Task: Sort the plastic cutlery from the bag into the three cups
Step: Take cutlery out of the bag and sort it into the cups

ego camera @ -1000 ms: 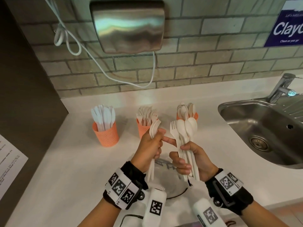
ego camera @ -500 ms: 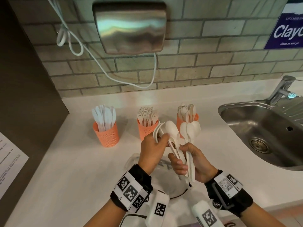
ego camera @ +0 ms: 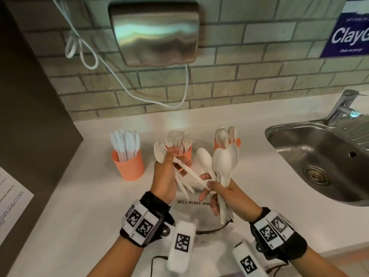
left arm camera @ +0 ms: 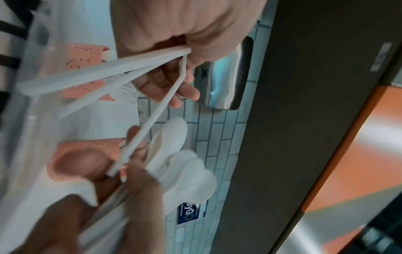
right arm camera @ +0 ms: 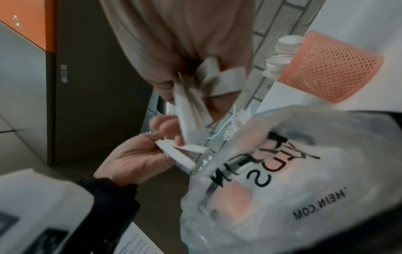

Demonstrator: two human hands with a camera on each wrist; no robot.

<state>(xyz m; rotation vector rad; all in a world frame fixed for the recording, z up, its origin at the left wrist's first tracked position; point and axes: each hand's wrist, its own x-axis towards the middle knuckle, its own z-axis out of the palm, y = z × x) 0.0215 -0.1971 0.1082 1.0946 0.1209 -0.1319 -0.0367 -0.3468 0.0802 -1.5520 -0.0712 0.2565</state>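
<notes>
Three orange mesh cups stand at the back of the white counter: knives on the left, forks in the middle, spoons on the right. My left hand grips a few white forks, heads tilted up and left, in front of the fork cup. My right hand grips a bunch of white spoons, bowls up. One fork handle runs from my left hand to my right fingertips. The clear plastic bag lies on the counter under both hands. In the right wrist view it fills the lower right.
A steel sink with a tap is set into the counter on the right. A metal hand dryer and a white cable hang on the tiled wall. A dark panel and a printed sheet sit at the left.
My left hand has pulled a fork sideways out of the bunch in my right hand and tilted its forks to the left. Only spoons now stand in my right hand.
</notes>
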